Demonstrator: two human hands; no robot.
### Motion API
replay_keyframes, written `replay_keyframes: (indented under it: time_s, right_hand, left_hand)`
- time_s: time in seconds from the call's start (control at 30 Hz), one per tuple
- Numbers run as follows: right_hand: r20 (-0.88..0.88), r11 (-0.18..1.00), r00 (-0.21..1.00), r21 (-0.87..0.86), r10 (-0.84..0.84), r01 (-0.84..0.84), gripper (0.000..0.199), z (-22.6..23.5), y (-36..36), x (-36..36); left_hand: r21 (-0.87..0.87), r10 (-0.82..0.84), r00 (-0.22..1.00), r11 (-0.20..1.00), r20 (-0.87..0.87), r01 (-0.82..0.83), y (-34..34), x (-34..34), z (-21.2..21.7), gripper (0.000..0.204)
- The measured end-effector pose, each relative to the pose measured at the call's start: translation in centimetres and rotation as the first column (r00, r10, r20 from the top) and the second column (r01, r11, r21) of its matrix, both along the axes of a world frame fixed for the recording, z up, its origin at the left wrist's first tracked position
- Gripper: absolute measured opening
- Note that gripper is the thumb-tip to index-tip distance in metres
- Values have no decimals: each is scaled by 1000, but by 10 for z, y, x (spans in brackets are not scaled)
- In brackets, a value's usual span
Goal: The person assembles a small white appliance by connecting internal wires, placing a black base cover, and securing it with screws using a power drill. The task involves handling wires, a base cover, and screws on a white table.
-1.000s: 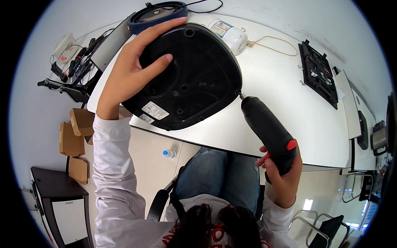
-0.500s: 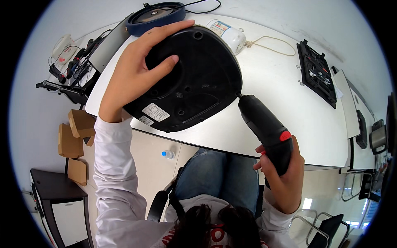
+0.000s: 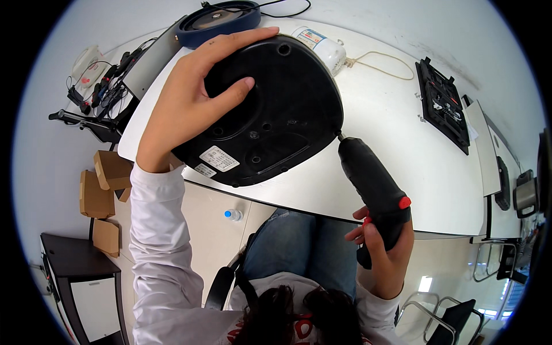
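Note:
My left hand (image 3: 201, 98) grips a black rounded plastic base (image 3: 287, 98) by its far left edge, with the thumb across its face and fingers wrapped over the rim. The base is tilted up above the white table, showing screw holes and two white labels. In my right hand (image 3: 388, 247) is a black cordless screwdriver (image 3: 371, 172) with red buttons, its handle wrapped by my fingers. Its bit points at the right corner of the base and meets the rim there; whether it sits in a screw is too small to tell.
Behind the base lie a blue round appliance part (image 3: 218, 23) with a black cord and a white labelled cylinder (image 3: 322, 49) with a pale cord. An open black tool case (image 3: 443, 106) rests at the table's right. Cardboard boxes (image 3: 98, 192) and a bottle (image 3: 233, 215) are on the floor.
The base has shifted slightly right in my left hand. The screwdriver has moved a little right and rolled, so its red button faces more to the right; the bit stays at the corner.

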State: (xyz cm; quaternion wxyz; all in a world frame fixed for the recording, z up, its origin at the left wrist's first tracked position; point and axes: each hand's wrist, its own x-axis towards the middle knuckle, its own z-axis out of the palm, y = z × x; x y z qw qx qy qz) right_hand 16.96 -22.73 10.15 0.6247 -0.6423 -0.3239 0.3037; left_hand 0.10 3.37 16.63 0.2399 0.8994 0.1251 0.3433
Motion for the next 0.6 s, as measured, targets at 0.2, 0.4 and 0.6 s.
replay_keyframes:
  time_s: [0.2, 0.4, 0.6]
  right_hand:
    - [-23, 1000, 1000, -11, -2, 1, 35, 1, -1, -1]
    - [-56, 1000, 998, -3, 20, -20, 38, 4, -1, 1]
    - [-141, 999, 989, 17, 34, -32, 42, 3, -2, 2]
  left_hand:
    - [23, 3, 1000, 1000, -5, -3, 2, 0, 0, 53]
    - [-2, -9, 1000, 1000, 2, 9, 2, 0, -1, 52]
    - [-2, 4, 1000, 1000, -1, -4, 0, 0, 1, 53]
